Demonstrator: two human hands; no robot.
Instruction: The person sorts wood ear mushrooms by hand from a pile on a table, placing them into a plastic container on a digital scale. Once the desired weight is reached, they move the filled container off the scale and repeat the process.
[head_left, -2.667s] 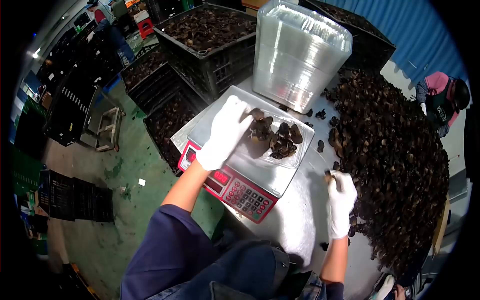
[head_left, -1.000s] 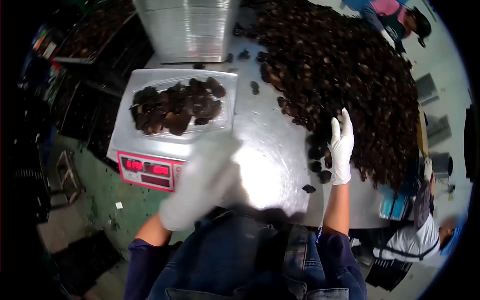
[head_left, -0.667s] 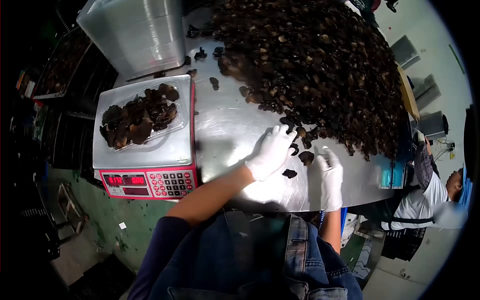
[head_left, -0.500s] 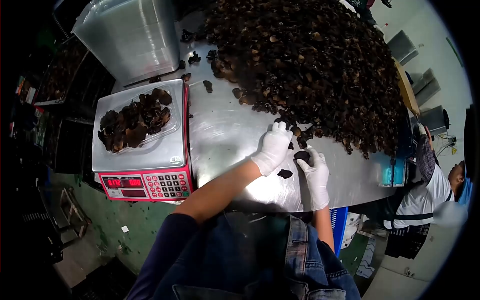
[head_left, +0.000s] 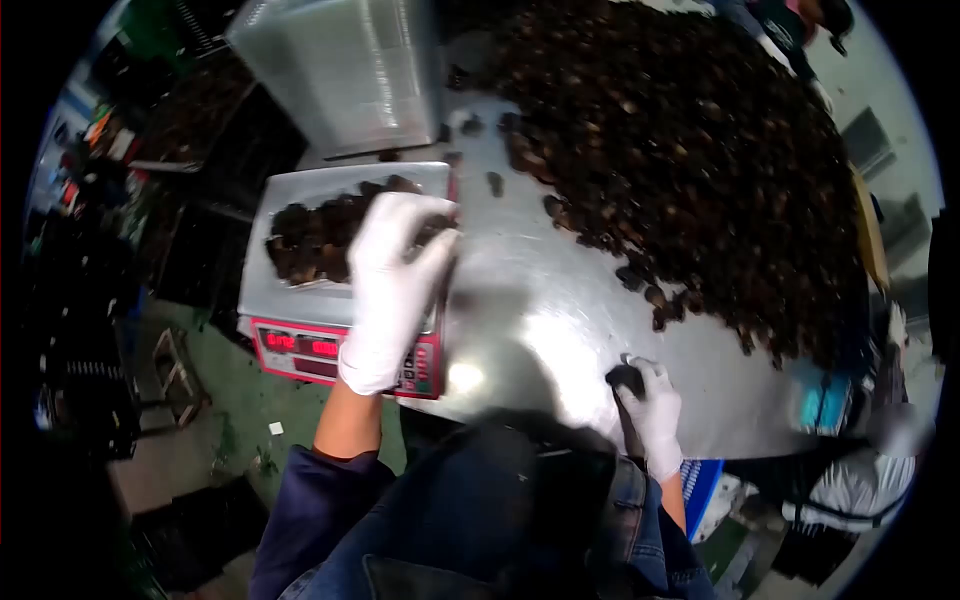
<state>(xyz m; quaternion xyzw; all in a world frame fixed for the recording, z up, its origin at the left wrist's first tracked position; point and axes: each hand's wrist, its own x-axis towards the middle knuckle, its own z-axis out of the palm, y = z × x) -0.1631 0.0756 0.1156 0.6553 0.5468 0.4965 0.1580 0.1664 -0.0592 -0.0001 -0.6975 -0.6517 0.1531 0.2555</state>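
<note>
Left hand: the gloved left hand (head_left: 392, 285) hangs over the right end of the tray on the scale, fingers (head_left: 425, 262) loosely spread and curled downward; whether they pinch a piece cannot be told, since the hand is blurred.
Right hand: the gloved right hand (head_left: 650, 410) rests at the near edge of the table, fingers closed around a single dark mushroom (head_left: 626, 379).
Tray: a clear plastic tray (head_left: 330, 240) sits on the weighing platform, filled across most of its floor with dark mushrooms; its right part is hidden by the left hand.
Scale: a red-fronted electronic scale (head_left: 330, 345) stands on the left of the table, its display lit; the digits are too blurred to read.
Supply: a large mushroom heap (head_left: 700, 160) covers the far right of the steel table (head_left: 530, 320), with loose pieces strewn along its near edge.
Spare trays: a tall stack of clear trays (head_left: 350, 70) stands behind the scale.
Progress: judging by the fill, the portion looks close to complete, with fine adjustment by single pieces left; the heap and stack suggest many portions remain.
</note>
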